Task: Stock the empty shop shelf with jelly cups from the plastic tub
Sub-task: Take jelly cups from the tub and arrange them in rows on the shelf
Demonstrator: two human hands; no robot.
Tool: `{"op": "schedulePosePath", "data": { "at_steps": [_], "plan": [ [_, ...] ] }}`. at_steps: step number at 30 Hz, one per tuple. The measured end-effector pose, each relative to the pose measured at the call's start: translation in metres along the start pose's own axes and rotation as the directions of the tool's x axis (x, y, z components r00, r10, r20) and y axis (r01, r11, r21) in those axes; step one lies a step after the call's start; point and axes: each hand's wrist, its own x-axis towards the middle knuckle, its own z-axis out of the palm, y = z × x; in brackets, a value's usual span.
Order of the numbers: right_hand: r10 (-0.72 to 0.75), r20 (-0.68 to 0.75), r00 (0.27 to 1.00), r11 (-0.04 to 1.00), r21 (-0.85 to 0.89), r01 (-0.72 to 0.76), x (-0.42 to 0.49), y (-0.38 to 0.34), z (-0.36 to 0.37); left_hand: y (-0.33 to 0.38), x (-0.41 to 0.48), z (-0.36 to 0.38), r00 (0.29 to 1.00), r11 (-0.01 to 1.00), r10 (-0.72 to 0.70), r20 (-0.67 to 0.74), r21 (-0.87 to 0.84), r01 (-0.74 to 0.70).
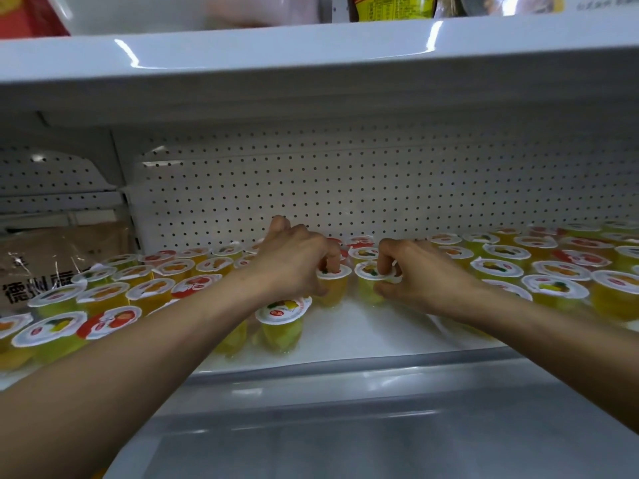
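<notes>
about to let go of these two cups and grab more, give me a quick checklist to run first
1. Left hand grips the left jelly cup at its rim: ok.
2. Right hand pinches the right jelly cup at its lid: ok.
3. Both cups upright, lids up, side by side: ok.
4. Cup bases fully seated on the shelf: cannot tell, fingers hide part of them.
5. Bare shelf in front of the two cups for the next ones: ok.
6. Plastic tub within reach: cannot tell, not in view.
</notes>
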Motion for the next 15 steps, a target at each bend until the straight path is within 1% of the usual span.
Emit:
{"op": "schedulePosePath", "data": {
  "at_steps": [4, 7, 9, 12, 15],
  "plan": [
    [-0.019, 0.003, 1.0, 0.997, -0.077, 0.02, -0.005, -0.004, -0.003, 0.001, -0.003, -0.002, 0.998, 0.999, -0.01, 0.055, -0.036, 0.012],
    [-0.031, -0.032, 0.999, 0.999, -0.045, 0.03, -0.014, -0.003, -0.007, 0.003, -0.006, -0.007, 0.995, 0.992, -0.028, 0.094, -0.118, 0.039],
    [-0.058, -0.079, 0.995, 0.998, -0.009, 0.057, -0.025, 0.0, -0.014, 0.005, -0.009, -0.014, 0.994, 0.982, -0.053, 0.091, -0.175, 0.069],
    [-0.087, -0.185, 0.979, 0.996, 0.01, 0.091, -0.044, 0.013, -0.034, 0.016, -0.016, -0.027, 0.994, 0.957, -0.104, -0.012, -0.274, 0.097],
    [-0.003, -0.277, 0.961, 0.993, 0.117, 0.037, -0.065, 0.038, -0.055, 0.046, -0.03, -0.036, 0.986, 0.937, -0.089, -0.138, -0.346, 0.036]
  ]
}}
